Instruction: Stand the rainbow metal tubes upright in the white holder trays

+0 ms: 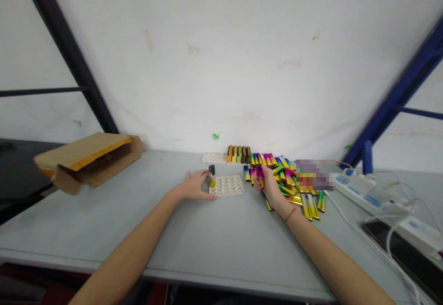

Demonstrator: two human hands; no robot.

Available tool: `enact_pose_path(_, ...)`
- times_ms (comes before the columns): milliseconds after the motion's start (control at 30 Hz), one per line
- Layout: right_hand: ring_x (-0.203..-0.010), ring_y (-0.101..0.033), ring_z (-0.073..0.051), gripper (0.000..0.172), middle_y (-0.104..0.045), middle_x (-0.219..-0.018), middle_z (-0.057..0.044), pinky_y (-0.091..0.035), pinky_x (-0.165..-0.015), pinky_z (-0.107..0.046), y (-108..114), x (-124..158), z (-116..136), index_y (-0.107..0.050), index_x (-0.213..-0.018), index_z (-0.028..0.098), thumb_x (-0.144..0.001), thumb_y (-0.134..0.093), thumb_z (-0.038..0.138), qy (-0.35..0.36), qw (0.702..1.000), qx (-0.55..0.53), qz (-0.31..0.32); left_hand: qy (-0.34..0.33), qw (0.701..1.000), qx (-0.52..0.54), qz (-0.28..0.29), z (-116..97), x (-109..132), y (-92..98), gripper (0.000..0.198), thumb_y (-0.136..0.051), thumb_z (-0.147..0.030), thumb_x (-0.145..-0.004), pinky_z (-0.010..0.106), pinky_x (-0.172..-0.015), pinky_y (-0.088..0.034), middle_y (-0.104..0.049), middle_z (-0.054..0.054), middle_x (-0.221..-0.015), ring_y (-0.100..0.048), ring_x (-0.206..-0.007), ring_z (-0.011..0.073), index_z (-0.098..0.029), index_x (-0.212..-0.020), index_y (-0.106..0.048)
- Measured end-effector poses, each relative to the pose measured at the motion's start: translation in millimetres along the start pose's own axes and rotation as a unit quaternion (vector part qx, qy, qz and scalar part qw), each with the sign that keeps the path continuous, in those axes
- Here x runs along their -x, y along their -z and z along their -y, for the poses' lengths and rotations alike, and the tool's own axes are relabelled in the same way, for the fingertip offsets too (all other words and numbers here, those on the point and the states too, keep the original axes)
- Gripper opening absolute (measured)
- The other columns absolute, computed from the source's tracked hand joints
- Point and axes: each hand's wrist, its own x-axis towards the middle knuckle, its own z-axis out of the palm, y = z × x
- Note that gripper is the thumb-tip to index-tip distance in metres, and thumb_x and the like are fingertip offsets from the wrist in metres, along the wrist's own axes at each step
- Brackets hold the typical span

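My left hand [197,186] lies at the left end of a white tray [237,192] with rows of round holes, thumb and fingers spread apart around that end. Upright in the tray's left side stands a lighter [212,176] with a black top and yellow base, close to my fingertips. My right hand [272,189] is closed around a magenta lighter [259,174], partly hidden by the fingers. Under and beyond that hand is a loose pile of shiny, many-coloured lighters [288,189].
Behind are another white tray [213,158] and a block of upright lighters [238,154] against the wall. An opened cardboard box [93,155] lies left. At right are a power strip [370,196], white cables and a dark phone [401,254].
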Motion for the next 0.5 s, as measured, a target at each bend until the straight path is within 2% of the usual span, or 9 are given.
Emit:
enact_pose_path(67, -0.039, -0.035, -0.01, 0.056, -0.037, -0.045, 0.003, -0.03, -0.042, -0.025, 0.1, -0.3, -0.6, -0.041, -0.053, 0.022, -0.083, -0.028, 0.067, -0.019, 0.999, -0.032, -0.001, -0.001, 1.0, 0.002, 0.003, -4.1, -0.5, -1.5, 0.08, -0.069, -0.067, -0.064, 0.071, -0.106, -0.003, -0.031, 0.018, -0.15, -0.023, -0.14, 0.0417, -0.023, -0.127, -0.046)
enact_pose_path(133, -0.037, -0.034, -0.01, 0.056, -0.037, -0.043, 0.003, -0.029, -0.04, -0.025, 0.0, -0.4, -1.6, -0.041, -0.052, 0.022, -0.082, -0.03, 0.067, -0.043, 0.997, -0.058, -0.006, -0.006, 1.0, 0.002, -0.001, -6.7, -1.0, -3.2, 0.081, -0.069, -0.067, -0.064, 0.071, -0.106, -0.002, -0.031, 0.018, -0.15, -0.023, -0.14, 0.0426, -0.022, -0.127, -0.046)
enact_pose_path(233, -0.034, -0.025, -0.009, 0.054, -0.031, -0.04, 0.005, -0.02, -0.036, -0.024, -1.0, 0.0, -1.4, -0.038, -0.049, 0.023, -0.081, -0.031, 0.065, -0.074, 0.994, -0.084, -0.012, -0.017, 1.0, 0.004, -0.011, -7.1, -2.5, -6.9, 0.081, -0.069, -0.067, -0.064, 0.072, -0.105, -0.002, -0.033, 0.019, -0.149, -0.024, -0.139, 0.0431, -0.022, -0.126, -0.047)
enact_pose_path(333, -0.034, -0.019, -0.008, 0.054, -0.025, -0.038, 0.006, -0.016, -0.036, -0.024, -1.9, 0.7, 1.1, -0.034, -0.047, 0.023, -0.081, -0.029, 0.065, -0.081, 0.992, -0.094, -0.018, -0.033, 0.999, 0.005, -0.017, -5.9, -4.7, -11.4, 0.082, -0.068, -0.069, -0.064, 0.07, -0.107, -0.003, -0.034, 0.019, -0.148, -0.024, -0.139, 0.0426, -0.022, -0.126, -0.047)
enact_pose_path(500, -0.034, -0.019, -0.009, 0.052, -0.024, -0.039, 0.005, -0.016, -0.036, -0.026, -0.7, -0.7, -0.5, -0.029, -0.047, 0.025, -0.078, -0.03, 0.066, -0.07, 0.994, -0.065, -0.055, -0.048, 0.998, 0.008, -0.026, -7.4, -6.9, -17.0, 0.081, -0.068, -0.071, -0.064, 0.069, -0.108, -0.004, -0.037, 0.019, -0.146, -0.026, -0.138, 0.0437, -0.021, -0.124, -0.049)
